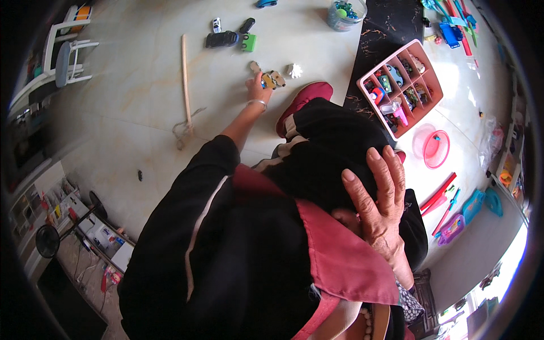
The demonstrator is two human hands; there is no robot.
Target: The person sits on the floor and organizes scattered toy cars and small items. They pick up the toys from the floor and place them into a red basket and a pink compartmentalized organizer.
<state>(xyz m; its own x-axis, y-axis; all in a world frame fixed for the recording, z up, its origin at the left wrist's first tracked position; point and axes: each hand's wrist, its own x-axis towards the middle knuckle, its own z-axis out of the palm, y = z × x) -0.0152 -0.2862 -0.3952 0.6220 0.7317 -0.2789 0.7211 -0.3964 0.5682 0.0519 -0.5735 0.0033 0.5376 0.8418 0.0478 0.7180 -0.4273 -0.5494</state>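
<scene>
My left hand (259,90), with a bracelet at the wrist, reaches down to the floor and holds a small tan and brown toy (272,80). Just right of it lies a white spiky piece (294,71). Beyond the hand are a black toy car (222,39), a white toy car (216,25), a smaller dark toy car (247,25) and a green toy block (249,43). My right hand (382,208) is raised over my black-trousered leg with its fingers apart. No held object shows in it, though part of its underside is hidden.
A pink divided box (401,90) of small toys stands on the black floor strip (374,38). Near it are a clear tub (346,17) of marbles and a pink basket (436,148). Left lies a wooden stick (185,80) with string; a chair (63,63) stands farther off.
</scene>
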